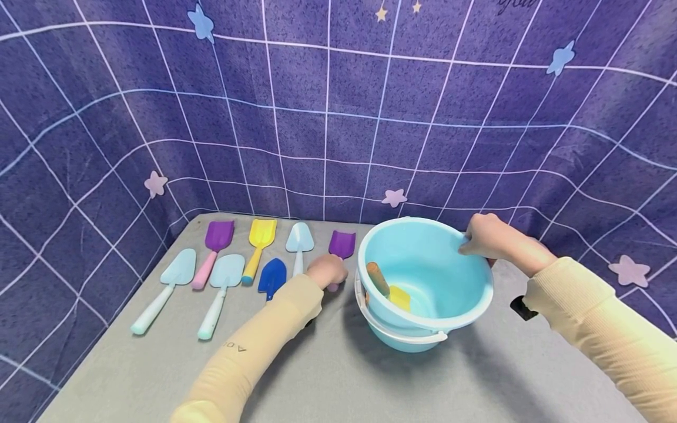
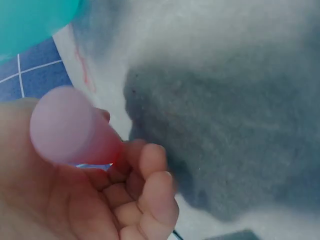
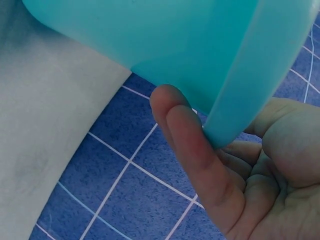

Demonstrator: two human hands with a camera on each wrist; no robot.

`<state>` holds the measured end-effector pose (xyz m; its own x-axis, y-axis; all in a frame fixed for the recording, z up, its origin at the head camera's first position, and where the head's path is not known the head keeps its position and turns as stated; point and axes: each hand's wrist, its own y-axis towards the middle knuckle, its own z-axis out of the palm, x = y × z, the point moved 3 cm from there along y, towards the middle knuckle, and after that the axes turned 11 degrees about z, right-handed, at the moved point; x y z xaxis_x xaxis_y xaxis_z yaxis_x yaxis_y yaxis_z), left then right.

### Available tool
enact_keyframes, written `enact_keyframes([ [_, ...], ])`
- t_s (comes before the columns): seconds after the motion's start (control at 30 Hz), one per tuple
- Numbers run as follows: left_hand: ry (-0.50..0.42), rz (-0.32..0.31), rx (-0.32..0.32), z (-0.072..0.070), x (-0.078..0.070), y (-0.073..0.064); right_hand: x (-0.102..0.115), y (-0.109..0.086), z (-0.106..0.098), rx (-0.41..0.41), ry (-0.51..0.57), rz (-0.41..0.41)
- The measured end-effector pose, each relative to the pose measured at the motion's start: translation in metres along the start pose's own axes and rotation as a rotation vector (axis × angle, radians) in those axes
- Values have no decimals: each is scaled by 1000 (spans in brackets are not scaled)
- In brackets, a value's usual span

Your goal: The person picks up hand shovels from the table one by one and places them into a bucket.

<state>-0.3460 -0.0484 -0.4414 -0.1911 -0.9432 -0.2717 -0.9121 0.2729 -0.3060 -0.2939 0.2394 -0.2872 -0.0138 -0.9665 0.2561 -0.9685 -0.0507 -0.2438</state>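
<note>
My left hand [image 1: 327, 271] grips the pink handle [image 2: 67, 125] of a small toy shovel, whose purple blade [image 1: 342, 244] points toward the back wall. With thumb and fingers my right hand [image 1: 493, 239] pinches the far right rim of a light blue bucket [image 1: 449, 276], which leans toward me. Inside the bucket lies a yellow-bladed toy shovel [image 1: 399, 298] with an orange-brown handle. The bucket's white carrying handle [image 1: 391, 335] hangs down along its near side. In the right wrist view, the fingers lie outside the rim [image 3: 250, 80].
Left of my left hand several toy shovels lie on the grey tabletop [image 1: 328, 376]: a purple one [image 1: 218, 235], a yellow one [image 1: 262, 234], a dark blue one [image 1: 272, 275] and several pale blue ones [image 1: 227, 270]. A purple gridded cloth [image 1: 317, 117] hangs behind.
</note>
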Motion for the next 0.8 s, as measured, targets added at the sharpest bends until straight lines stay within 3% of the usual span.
enact_keyframes([
  [0.33,-96,-17,-63,-13,3,-5,0,0,-1,0,1,-1],
  [0.8,20,-32,-93,-43,5,-13,0,0,-1,7,-7,8],
])
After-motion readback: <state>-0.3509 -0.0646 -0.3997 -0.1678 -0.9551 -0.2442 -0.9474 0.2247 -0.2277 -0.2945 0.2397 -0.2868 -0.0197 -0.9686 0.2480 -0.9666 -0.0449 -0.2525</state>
